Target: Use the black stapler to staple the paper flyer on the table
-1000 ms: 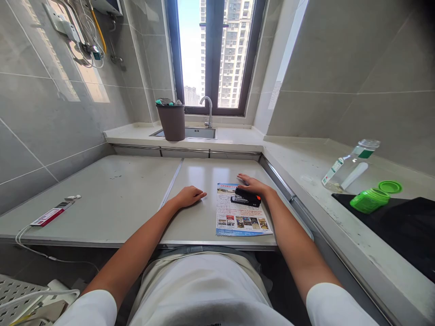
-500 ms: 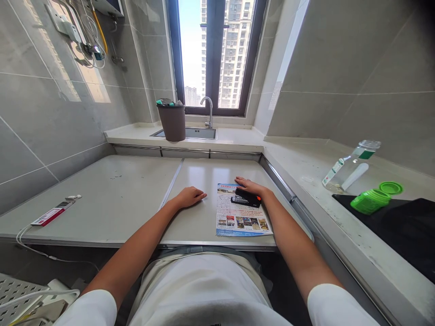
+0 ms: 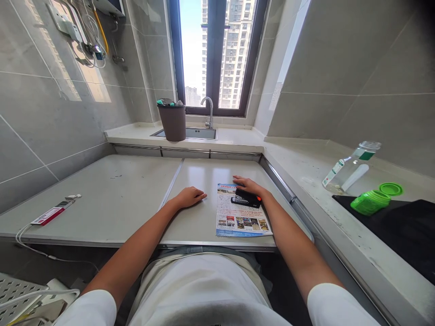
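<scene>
A printed leaflet (image 3: 239,217) lies flat on the grey worktop (image 3: 136,199) in front of me. A black stapler (image 3: 245,199) with an orange end rests on the leaflet's upper right part. My right hand (image 3: 249,185) lies just behind the stapler, fingers stretched out flat towards the left over the leaflet's top edge, holding nothing. My left hand (image 3: 190,196) rests on the bare worktop left of the leaflet, fingers loosely curled and palm down, with nothing in it.
A red and white device (image 3: 50,213) with a white cable lies at the left. A brown bin (image 3: 172,120) stands by the sink (image 3: 197,132) and tap under the window. On the right counter are a clear bottle (image 3: 350,167), a green collapsible cup (image 3: 370,201) and a black mat (image 3: 401,226).
My right hand has slid a little to the left along the top of the leaflet. My left hand and the stapler have stayed put.
</scene>
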`<action>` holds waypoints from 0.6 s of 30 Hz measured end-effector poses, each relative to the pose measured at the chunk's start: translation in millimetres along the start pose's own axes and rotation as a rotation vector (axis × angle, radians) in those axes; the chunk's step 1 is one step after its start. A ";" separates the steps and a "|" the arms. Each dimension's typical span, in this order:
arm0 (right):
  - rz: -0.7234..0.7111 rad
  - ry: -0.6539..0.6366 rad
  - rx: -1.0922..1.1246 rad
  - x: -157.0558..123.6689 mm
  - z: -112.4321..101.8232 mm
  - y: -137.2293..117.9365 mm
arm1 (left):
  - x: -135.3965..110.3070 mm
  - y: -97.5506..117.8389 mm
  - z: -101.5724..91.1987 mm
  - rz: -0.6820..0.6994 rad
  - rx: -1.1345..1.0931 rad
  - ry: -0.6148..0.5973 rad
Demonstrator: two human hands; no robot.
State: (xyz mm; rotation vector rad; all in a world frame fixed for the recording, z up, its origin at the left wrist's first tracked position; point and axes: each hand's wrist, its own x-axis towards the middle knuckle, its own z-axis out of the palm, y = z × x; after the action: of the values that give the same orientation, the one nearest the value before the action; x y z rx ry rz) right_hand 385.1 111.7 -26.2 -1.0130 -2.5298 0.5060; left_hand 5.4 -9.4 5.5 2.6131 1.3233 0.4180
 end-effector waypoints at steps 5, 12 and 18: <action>0.058 -0.094 -0.019 -1.0 1.3 2.9 | 0.4 -2.1 2.0 -0.011 -0.038 0.019; 0.147 -0.142 -0.179 29.9 31.1 -18.0 | 11.7 -18.4 6.1 -0.232 -0.379 0.333; 0.154 -0.128 -0.245 83.7 65.3 -55.3 | 9.7 -46.9 -8.6 -0.492 -0.940 0.757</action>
State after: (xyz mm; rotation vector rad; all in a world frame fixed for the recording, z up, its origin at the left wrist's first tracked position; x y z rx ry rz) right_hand 266.7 121.4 -40.9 -1.3103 -2.6894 0.3161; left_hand -27.5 26.2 1.8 1.3262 1.3742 1.5556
